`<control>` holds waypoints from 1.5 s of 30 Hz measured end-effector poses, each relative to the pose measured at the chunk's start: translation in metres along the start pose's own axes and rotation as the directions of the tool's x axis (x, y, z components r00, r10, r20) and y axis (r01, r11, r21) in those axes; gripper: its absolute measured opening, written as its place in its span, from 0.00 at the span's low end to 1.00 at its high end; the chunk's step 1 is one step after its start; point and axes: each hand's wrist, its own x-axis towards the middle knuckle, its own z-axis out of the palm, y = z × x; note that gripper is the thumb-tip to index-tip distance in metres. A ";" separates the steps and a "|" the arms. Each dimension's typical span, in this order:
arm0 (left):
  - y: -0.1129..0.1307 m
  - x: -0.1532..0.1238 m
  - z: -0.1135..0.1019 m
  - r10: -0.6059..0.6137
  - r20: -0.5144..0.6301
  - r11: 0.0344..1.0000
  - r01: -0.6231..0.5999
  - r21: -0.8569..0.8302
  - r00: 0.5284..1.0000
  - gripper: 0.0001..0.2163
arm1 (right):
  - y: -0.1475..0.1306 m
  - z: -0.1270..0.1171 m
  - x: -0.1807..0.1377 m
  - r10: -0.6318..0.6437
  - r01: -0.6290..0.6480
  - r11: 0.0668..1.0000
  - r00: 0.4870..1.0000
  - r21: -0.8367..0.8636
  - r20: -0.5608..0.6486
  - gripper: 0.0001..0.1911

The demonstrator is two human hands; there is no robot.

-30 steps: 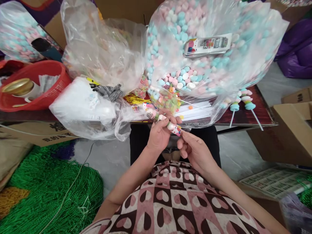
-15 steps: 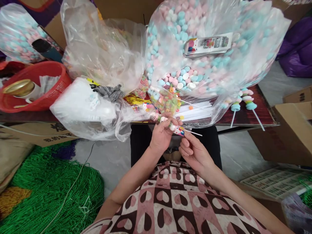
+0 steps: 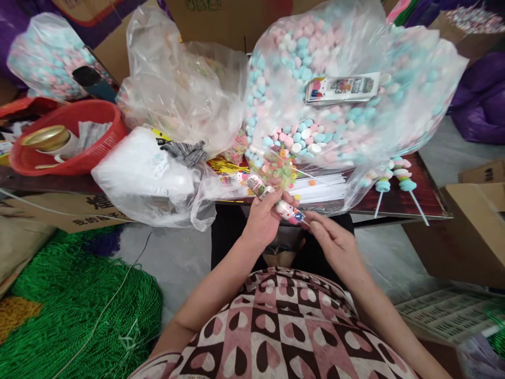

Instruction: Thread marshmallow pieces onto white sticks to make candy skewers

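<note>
Inside the curled left hand (image 3: 262,217) is a marshmallow skewer (image 3: 290,212) in printed wrapping — the right hand (image 3: 336,239) pinching its stick end — with white sticks (image 3: 321,190) just beyond.

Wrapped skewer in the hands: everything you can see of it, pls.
The wrapped skewer is slim and long, in what looks like thin, glossy plastic film. Its upper-left end bears dark print too small to read; its lower-right end is white with pink, red and blue patches. A thin white stick comes out of that lower end. It slants from upper left to lower right in view, at the table's near edge. The left hand grips and hides its middle; the right hand pinches at the stick.
</note>
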 end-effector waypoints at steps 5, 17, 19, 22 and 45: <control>-0.011 -0.009 0.004 -0.101 0.026 0.995 0.100 0.031 0.995 0.19 | 0.011 0.020 -0.008 0.214 -0.247 0.932 0.966 0.265 0.147 0.14; -0.025 -0.018 -0.010 -0.044 0.040 0.830 0.014 0.558 0.998 0.18 | 0.011 0.025 -0.011 0.197 -0.211 0.919 0.977 0.333 0.078 0.13; -0.023 -0.018 -0.013 0.011 0.050 0.696 -0.044 0.717 0.999 0.18 | 0.009 0.023 -0.011 0.183 -0.198 0.935 0.980 0.294 0.077 0.14; -0.022 -0.019 -0.015 0.033 0.099 0.511 -0.102 0.854 0.995 0.20 | 0.004 0.016 -0.011 0.113 -0.119 0.982 0.992 0.148 0.053 0.14; -0.022 -0.015 -0.022 -0.168 0.149 0.738 0.024 0.675 0.974 0.18 | 0.010 0.014 -0.009 -0.113 0.099 0.979 0.991 -0.176 -0.072 0.20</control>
